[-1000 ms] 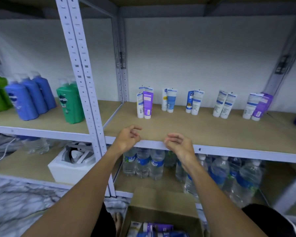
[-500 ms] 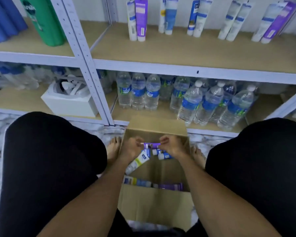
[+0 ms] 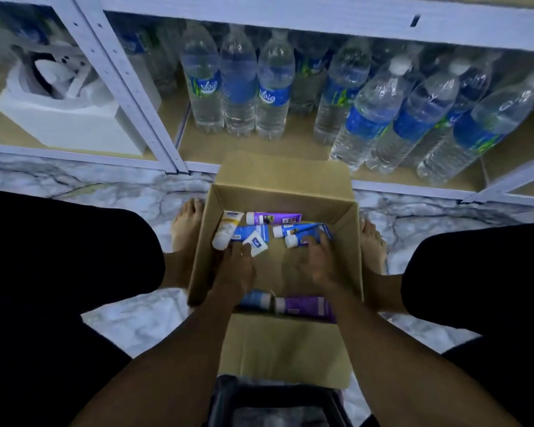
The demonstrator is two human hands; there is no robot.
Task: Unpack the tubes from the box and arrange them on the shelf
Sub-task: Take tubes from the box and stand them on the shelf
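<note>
Marble floor (image 3: 130, 318), steel rack ahead, water bottles (image 3: 238, 87) packed on the bottom level. Cardboard box (image 3: 356, 257) sits open on the floor between the person's feet. Step in hand: picking tubes out of the box. Left hand (image 3: 236, 269) is down inside, fingertips on the white cap of a blue tube (image 3: 250, 234); right hand (image 3: 316, 263) has its fingers draped over a second blue tube (image 3: 305, 232). Thumbs are hidden, so I can't tell if either pinch has closed. Loose in the far end: a purple tube (image 3: 275, 217) and a white-yellow tube (image 3: 227, 229). Two more tubes (image 3: 309, 306) lie against the near wall. Next: close on one tube per hand, lift clear of the box walls, and stand them cap-down on the level above, of which only the front beam (image 3: 321, 16) shows.
</note>
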